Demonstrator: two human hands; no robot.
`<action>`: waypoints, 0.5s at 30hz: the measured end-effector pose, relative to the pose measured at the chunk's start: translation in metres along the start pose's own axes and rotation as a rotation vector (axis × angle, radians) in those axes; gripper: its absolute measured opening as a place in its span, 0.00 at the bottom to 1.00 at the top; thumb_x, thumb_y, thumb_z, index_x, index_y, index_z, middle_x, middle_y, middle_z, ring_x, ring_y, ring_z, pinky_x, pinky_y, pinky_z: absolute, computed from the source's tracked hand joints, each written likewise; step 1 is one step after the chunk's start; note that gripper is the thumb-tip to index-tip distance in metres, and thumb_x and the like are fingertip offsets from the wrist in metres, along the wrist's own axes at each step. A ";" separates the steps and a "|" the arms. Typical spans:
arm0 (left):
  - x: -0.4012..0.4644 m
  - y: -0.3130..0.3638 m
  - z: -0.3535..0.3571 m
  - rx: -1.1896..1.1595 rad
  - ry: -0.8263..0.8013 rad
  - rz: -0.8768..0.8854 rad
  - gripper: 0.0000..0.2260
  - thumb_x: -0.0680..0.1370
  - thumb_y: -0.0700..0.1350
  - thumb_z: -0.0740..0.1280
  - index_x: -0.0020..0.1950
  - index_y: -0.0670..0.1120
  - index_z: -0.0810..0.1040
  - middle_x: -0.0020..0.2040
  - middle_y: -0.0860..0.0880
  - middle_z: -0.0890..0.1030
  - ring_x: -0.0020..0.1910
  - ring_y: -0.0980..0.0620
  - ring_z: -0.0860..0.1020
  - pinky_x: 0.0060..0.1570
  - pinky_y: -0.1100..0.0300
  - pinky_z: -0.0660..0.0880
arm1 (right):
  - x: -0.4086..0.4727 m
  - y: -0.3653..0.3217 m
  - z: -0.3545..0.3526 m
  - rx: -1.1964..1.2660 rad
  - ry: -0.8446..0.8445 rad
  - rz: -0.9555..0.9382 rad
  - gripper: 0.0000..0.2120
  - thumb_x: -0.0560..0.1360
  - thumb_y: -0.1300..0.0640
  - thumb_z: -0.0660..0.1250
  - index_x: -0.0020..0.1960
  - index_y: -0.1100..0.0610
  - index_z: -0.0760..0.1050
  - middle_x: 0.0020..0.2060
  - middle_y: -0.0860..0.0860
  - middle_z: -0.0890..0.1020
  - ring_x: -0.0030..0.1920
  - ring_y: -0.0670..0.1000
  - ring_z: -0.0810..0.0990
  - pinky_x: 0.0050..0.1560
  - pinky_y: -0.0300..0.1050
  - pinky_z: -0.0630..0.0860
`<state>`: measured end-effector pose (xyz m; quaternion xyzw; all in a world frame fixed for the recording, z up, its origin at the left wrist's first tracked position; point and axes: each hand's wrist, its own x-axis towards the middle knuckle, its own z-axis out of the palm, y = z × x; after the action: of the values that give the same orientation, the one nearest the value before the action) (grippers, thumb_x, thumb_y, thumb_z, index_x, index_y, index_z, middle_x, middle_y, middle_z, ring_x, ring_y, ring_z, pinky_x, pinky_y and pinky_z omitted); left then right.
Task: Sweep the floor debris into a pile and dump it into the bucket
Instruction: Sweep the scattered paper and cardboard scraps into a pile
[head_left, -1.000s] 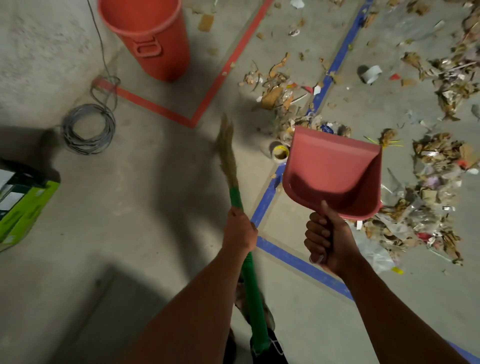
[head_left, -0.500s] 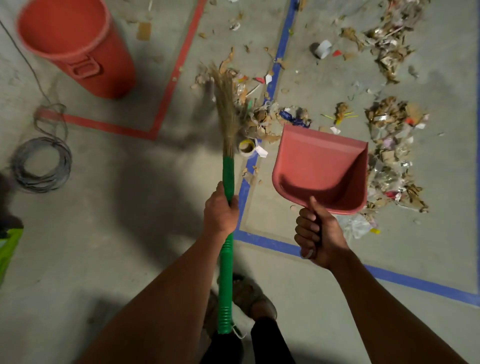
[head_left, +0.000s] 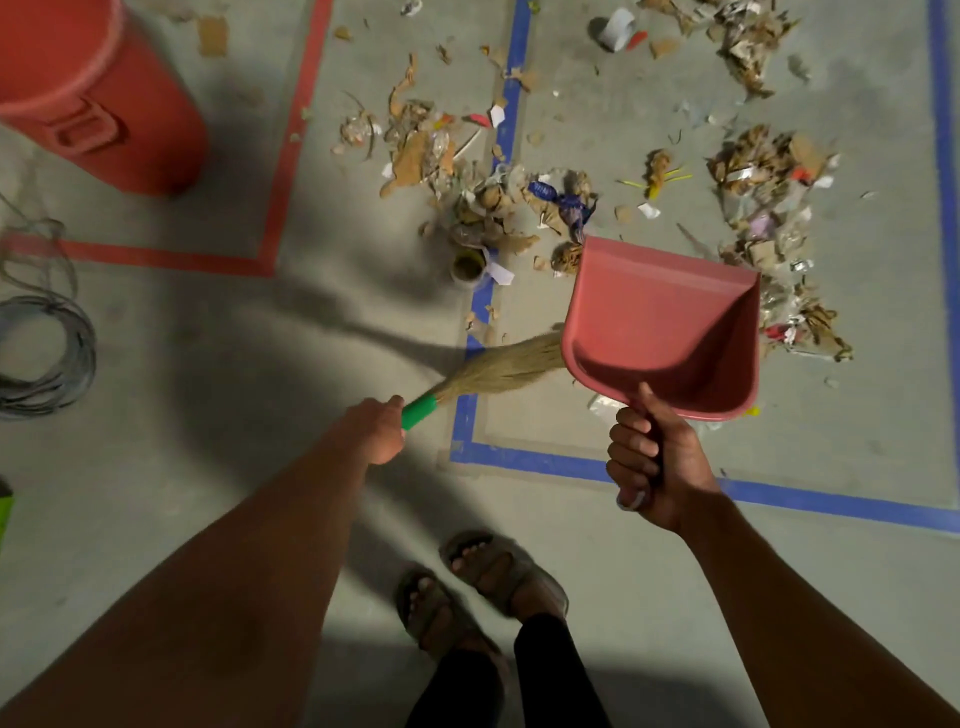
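Note:
My left hand (head_left: 375, 429) grips the green handle of a straw broom (head_left: 506, 364). The bristles point right and run behind the left edge of the dustpan. My right hand (head_left: 652, 462) holds the handle of a pink dustpan (head_left: 662, 322), raised above the floor with nothing inside it. Paper and cardboard debris (head_left: 498, 197) lies scattered on the concrete beyond the dustpan, with a second heap (head_left: 769, 208) further right. The red bucket (head_left: 98, 93) stands at the upper left, away from both hands.
A coil of grey cable (head_left: 41, 353) lies at the left edge. Red tape (head_left: 280, 156) and blue tape (head_left: 467, 410) mark lines on the floor. A small tape roll (head_left: 467, 266) sits by the blue line. My sandalled feet (head_left: 478, 587) are at the bottom centre.
The broom has swung from pointing forward into the debris to pointing right, bristles now beside the dustpan. The view has shifted, with bucket and cable sliding left. The dustpan stays raised.

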<state>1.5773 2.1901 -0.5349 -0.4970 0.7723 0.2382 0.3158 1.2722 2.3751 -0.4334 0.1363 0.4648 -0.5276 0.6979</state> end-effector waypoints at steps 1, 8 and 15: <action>0.009 -0.004 -0.007 0.027 0.040 -0.019 0.16 0.81 0.50 0.64 0.68 0.47 0.71 0.58 0.38 0.80 0.57 0.35 0.81 0.55 0.47 0.78 | 0.002 0.003 -0.003 0.003 0.006 -0.001 0.23 0.82 0.39 0.63 0.36 0.50 0.60 0.24 0.46 0.58 0.20 0.45 0.53 0.16 0.36 0.57; 0.034 0.006 -0.088 -0.059 0.279 -0.099 0.15 0.83 0.49 0.64 0.67 0.46 0.69 0.49 0.43 0.76 0.49 0.39 0.80 0.41 0.48 0.73 | 0.000 0.008 0.008 -0.030 0.025 -0.008 0.24 0.81 0.37 0.64 0.36 0.49 0.60 0.25 0.46 0.57 0.23 0.46 0.49 0.19 0.33 0.57; -0.008 0.021 -0.139 -0.198 0.372 -0.057 0.18 0.85 0.52 0.60 0.71 0.44 0.67 0.56 0.40 0.80 0.47 0.42 0.79 0.44 0.48 0.74 | -0.020 -0.020 0.051 0.001 -0.108 -0.075 0.23 0.82 0.39 0.64 0.36 0.50 0.61 0.24 0.45 0.59 0.19 0.43 0.55 0.18 0.38 0.52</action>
<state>1.5250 2.1086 -0.4324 -0.5826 0.7758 0.2080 0.1244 1.2800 2.3441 -0.3846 0.0904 0.4311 -0.5603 0.7015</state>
